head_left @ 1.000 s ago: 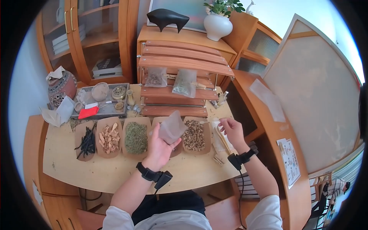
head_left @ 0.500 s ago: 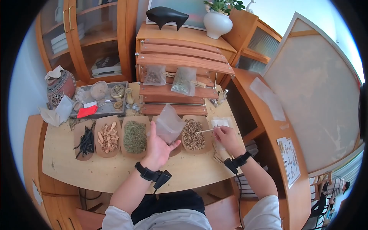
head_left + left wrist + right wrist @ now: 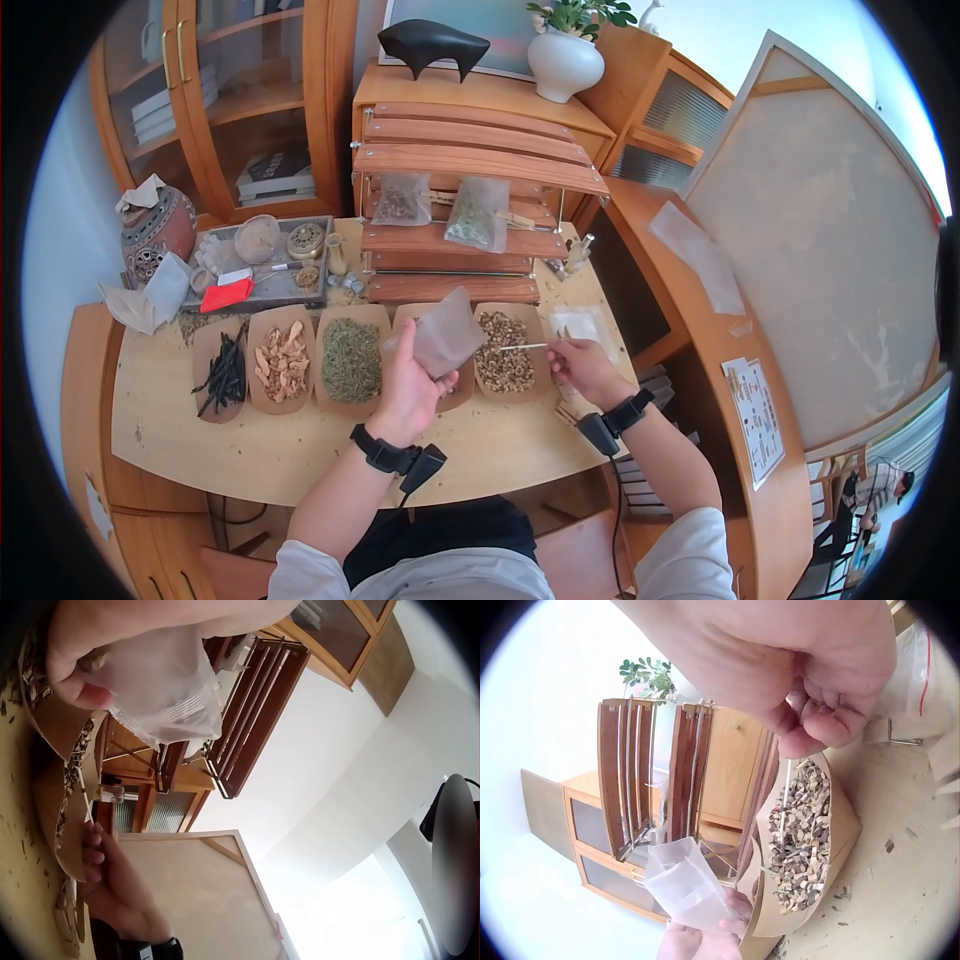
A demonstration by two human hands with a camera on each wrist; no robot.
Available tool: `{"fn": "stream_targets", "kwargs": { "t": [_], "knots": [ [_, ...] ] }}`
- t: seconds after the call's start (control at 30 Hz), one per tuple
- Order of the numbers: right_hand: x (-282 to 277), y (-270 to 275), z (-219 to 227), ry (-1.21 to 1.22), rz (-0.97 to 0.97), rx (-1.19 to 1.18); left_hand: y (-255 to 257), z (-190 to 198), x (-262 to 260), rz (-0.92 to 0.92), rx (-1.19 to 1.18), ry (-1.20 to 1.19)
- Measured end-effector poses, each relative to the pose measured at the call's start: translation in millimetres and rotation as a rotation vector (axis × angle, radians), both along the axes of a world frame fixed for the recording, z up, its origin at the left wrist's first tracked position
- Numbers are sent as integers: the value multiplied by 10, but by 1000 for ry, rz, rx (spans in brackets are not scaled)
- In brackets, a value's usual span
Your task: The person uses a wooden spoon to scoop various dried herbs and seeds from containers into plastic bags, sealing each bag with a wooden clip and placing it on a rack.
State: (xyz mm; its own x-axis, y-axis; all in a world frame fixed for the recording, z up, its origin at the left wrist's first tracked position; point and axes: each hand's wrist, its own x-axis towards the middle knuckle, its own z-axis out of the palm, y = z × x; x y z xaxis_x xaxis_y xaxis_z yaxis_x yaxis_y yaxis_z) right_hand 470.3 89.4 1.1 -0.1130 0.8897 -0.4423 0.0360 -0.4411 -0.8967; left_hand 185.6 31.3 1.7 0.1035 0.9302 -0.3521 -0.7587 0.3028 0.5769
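In the head view my left hand point(image 3: 405, 390) holds a translucent zip pouch point(image 3: 447, 332) above the row of paper trays. The left wrist view shows fingertips curled against the pouch point(image 3: 161, 682), with a little brown matter inside. My right hand point(image 3: 592, 372) pinches a thin white stick point(image 3: 523, 347) between thumb and fingers. The stick's far end lies among chopped brown and tan dried herbs point(image 3: 507, 368) in the rightmost tray point(image 3: 542, 382); the right wrist view has that end point(image 3: 784, 817) against the pieces. A tray under the left hand is mostly hidden.
To the left stand trays of green dried herb point(image 3: 352, 360), pale slices point(image 3: 283, 360) and dark sticks point(image 3: 222, 375). Behind them rises a wooden slatted rack point(image 3: 450, 235) with two filled pouches. A grey tray point(image 3: 320, 290) of small vessels sits at back left.
My right hand has moved left and down, bringing the stick into the chopped herbs. The pouch tilted up and back slightly, and my left fingers have drawn in closer around it.
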Motion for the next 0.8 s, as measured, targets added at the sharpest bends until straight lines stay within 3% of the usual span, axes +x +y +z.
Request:
{"fn": "stream_targets", "kwargs": {
  "t": [0.13, 0.43, 0.57, 0.67, 0.8],
  "knots": [
    [27, -20, 56, 77, -10, -19, -11, 43, 23, 34, -20, 17],
    [-139, 24, 654, 129, 25, 117, -33, 46, 25, -27, 4, -41],
    [-439, -135, 915, -159, 120, 326, -30, 64, 27, -72, 33, -51],
    [-396, -173, 938, -104, -17, 445, -25, 55, 14, -93, 51, -65],
    [-43, 24, 621, -382, -56, 492, -34, 86, 5, -106, 58, -62]
  ]
}}
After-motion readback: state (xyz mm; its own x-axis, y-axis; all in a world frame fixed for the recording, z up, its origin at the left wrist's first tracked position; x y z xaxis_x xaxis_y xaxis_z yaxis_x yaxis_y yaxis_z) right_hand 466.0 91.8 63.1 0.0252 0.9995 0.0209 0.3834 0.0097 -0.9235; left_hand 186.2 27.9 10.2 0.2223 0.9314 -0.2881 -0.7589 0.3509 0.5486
